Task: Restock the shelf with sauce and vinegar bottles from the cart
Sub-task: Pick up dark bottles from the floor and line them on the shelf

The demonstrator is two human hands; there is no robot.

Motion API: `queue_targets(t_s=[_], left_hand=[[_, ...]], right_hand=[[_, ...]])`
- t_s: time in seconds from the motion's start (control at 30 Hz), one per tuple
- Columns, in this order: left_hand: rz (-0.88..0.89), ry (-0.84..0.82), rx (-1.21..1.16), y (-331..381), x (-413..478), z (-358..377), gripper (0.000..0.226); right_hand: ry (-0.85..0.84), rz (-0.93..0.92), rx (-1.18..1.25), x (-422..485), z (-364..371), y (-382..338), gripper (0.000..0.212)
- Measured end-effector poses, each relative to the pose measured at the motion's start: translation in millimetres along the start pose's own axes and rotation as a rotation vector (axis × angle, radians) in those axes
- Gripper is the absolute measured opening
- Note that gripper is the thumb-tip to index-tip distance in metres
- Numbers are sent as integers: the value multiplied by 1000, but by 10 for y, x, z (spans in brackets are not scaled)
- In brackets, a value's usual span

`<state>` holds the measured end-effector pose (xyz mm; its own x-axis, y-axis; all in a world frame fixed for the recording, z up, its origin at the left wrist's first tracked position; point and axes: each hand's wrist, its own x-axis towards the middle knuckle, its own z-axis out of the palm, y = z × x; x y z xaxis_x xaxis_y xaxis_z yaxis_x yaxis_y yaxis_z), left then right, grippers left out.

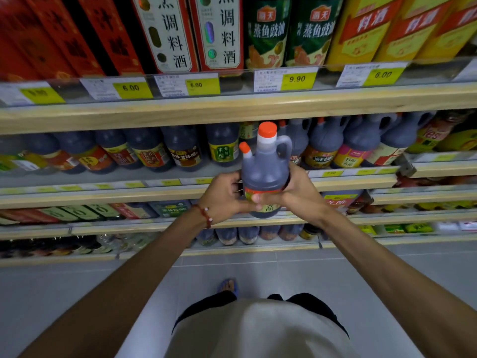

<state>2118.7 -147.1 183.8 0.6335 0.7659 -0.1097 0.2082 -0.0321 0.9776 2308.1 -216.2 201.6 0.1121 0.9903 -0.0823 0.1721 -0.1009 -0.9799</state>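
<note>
A dark vinegar jug (265, 171) with an orange cap, a small side spout and a moulded handle is upright in front of the second shelf (180, 195). My left hand (223, 196) grips its lower left side. My right hand (294, 192) grips its lower right side, thumb across the label. The jug is level with a gap in the row of dark bottles (180, 151), between a green-labelled bottle (223, 148) and similar handled jugs (325, 146). The cart is out of view.
The top shelf holds boxed cooking wine (165, 32), green bottles (268, 32) and yellow jugs (361, 29) above price tags (296, 78). Lower shelves (154, 223) carry more bottles. Grey floor tiles (77, 293) lie below, with my foot (228, 285) near the shelf base.
</note>
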Motion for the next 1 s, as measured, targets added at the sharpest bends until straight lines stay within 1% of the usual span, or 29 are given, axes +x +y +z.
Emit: queue_targets(t_s=[0.1,0.17,0.2,0.27,0.3,0.37,0.47,0.53,0.57,0.63,0.77,0.8,0.9,1.0], left_hand=[[21,101,38,-24,-49,150,49],[46,177,45,-48,-68,234,47],[68,212,72,-61,-69,262,50],[122,276,161,-29,-48,296,63],[142,310,211,-16,-10,295,66],[164,384,279,-24,94,264,63],[167,495,402,-131,297,212,43],[190,564,495,-204,412,191,36],[200,582,505,-236,457,179,34],[222,574,493,-320,548,131,32],[256,528,442,-476,732,5,39],[249,527,453,-509,776,-8,36],[229,534,508,-579,856,-25,15],[207,552,467,-675,916,-59,16]], right_hand=[[-193,-34,-80,-13,-155,-74,73],[-262,-60,-189,32,-240,-100,83],[-265,-79,-296,72,-265,-89,91],[-208,-93,-552,149,-276,-81,103],[-165,-71,-607,172,-261,-80,103],[-64,-66,-613,218,-187,-57,93],[116,-162,-639,300,-34,19,77],[206,-201,-638,382,46,102,66],[234,-215,-634,421,80,136,62],[276,-233,-630,502,133,205,58],[348,-238,-641,665,241,377,59],[366,-231,-647,702,269,420,61],[425,-227,-706,799,328,510,67],[460,-210,-787,870,371,554,68]])
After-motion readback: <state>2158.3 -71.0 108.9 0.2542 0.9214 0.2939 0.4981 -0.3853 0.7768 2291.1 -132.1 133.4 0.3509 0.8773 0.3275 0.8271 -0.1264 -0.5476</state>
